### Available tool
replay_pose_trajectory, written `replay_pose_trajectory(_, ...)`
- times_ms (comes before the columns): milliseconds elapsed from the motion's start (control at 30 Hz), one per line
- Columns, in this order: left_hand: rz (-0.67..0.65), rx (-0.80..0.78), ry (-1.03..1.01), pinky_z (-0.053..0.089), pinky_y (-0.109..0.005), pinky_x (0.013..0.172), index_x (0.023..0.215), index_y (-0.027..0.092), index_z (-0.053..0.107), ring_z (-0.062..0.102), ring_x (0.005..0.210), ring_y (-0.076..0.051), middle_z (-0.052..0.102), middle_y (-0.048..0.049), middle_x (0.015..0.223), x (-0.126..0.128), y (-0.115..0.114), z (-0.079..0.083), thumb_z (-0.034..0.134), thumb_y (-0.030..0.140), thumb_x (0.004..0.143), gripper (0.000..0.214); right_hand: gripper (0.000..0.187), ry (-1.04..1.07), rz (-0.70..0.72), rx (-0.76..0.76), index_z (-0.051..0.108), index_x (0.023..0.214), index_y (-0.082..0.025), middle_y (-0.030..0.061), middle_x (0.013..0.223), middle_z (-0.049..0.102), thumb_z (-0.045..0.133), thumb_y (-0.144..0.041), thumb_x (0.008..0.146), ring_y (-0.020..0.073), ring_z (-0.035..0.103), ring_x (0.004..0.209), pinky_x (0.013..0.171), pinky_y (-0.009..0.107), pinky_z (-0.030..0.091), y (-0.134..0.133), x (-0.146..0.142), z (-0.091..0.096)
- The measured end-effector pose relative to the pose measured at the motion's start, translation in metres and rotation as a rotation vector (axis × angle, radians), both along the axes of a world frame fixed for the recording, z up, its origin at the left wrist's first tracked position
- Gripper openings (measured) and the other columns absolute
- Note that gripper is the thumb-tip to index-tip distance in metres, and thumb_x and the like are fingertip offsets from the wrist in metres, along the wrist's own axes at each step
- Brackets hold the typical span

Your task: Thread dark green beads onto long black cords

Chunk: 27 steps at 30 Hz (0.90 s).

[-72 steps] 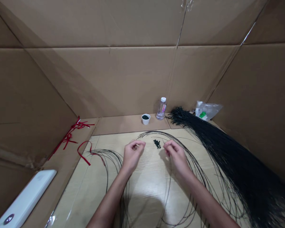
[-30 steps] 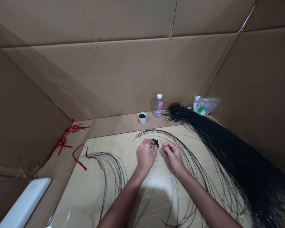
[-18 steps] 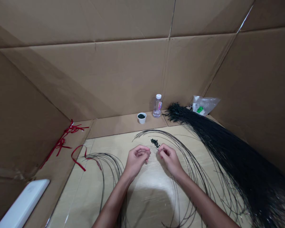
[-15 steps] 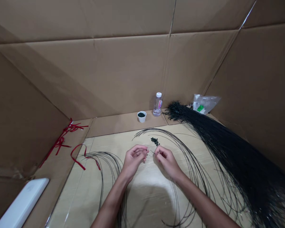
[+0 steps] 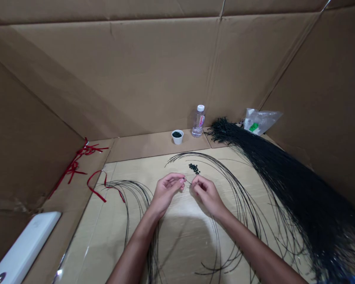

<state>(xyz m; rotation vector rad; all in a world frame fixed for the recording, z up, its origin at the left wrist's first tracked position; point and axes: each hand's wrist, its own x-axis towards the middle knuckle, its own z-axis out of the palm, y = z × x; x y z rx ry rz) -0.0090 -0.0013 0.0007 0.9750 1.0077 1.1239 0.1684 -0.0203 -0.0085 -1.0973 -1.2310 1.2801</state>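
Observation:
My left hand (image 5: 166, 190) and my right hand (image 5: 205, 192) are close together over a pale wooden board (image 5: 183, 232), fingertips almost meeting. The right hand pinches the end of a thin black cord (image 5: 188, 182) pointed at the left fingertips. The left hand's fingers are pinched on something too small to make out, perhaps a bead. A small heap of dark beads (image 5: 194, 168) lies just beyond the hands. Loose black cords (image 5: 225, 173) arc over the board on both sides of my arms.
A thick bundle of black cords (image 5: 286, 177) runs along the right. At the back stand a white cup of beads (image 5: 177, 136), a water bottle (image 5: 199, 121) and a plastic bag (image 5: 260, 120). Red ribbons (image 5: 79, 165) lie left; a white device (image 5: 23, 248) sits near left. Cardboard walls surround everything.
The left hand reached to the bead heap and drew back pinched. Both hands then came together, the cord end now meeting the left fingertips. The view tilted down slightly.

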Motion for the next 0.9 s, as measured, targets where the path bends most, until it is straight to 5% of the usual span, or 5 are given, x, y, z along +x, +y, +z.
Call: replay_pose_trajectory(900,-0.031,0.022,0.056,0.053,-0.029,0.077,0.100,0.018,0.084,0.065,0.076,-0.015,0.076,-0.0060,0.088,-0.0001,-0.0005,-0.0029,0.091,0.037,0.080,0.028,0.008,-0.090,-0.059,0.020,0.061,0.071,-0.022,-0.0035,0.064,0.053,0.060,-0.022,0.079,0.0148,0.043,0.060,0.057,0.028,0.032,-0.0012,0.0012,0.0029)
